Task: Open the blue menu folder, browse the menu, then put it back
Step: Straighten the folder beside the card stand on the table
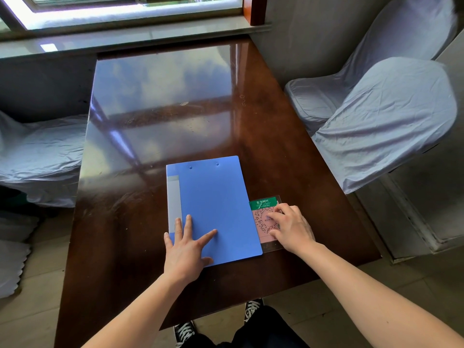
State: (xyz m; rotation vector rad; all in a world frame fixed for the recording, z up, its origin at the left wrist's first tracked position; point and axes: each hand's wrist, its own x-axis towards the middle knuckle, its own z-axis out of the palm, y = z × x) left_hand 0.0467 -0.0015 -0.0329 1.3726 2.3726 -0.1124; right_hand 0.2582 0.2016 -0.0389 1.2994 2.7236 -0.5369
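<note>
Blue menu folder [213, 209] lies closed at the table's [288, 136] six o'clock. Left hand [187, 244] flat, fingers spread, on cover. Right hand [288, 228], fingers loosely curled, rests on QR placard [262, 212] headed "东方树叶".

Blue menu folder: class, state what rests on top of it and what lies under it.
The left hand lies flat on the closed blue menu folder. Beneath is the glossy brown table; its pages are hidden.
</note>
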